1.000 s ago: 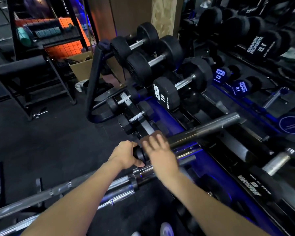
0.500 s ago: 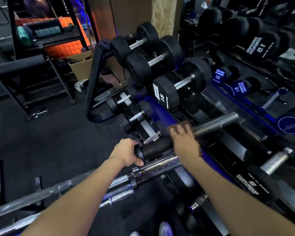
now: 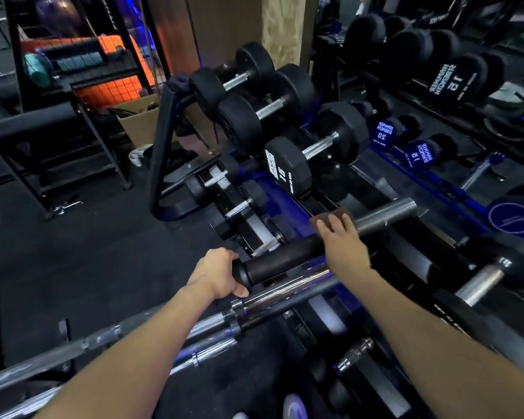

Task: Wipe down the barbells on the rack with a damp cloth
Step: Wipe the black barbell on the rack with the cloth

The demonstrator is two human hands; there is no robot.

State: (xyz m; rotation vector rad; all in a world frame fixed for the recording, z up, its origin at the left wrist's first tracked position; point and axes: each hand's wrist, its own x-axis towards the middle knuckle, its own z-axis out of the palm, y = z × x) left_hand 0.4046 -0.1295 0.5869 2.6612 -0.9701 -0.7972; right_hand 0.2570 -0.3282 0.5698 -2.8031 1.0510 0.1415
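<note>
A short bar (image 3: 384, 214) with a black foam grip and a bare steel far end lies across the rack. My left hand (image 3: 217, 275) grips its near black end cap. My right hand (image 3: 341, 241) presses a brown cloth (image 3: 333, 215) down on the bar where the foam meets the steel, fingers laid flat over it. Two long chrome barbells (image 3: 285, 294) run below the short bar, from bottom left toward the rack.
Black dumbbells (image 3: 288, 169) marked 15 fill the angled rack ahead, with more on the shelves (image 3: 454, 83) at right. A black triangular stand (image 3: 161, 152) is to the left of them, a cardboard box (image 3: 139, 122) behind it. Dark rubber floor (image 3: 88, 252) spreads left.
My right hand has slid the cloth along the bar away from me, from beside the left hand up to the steel section. The left hand has stayed on the end cap.
</note>
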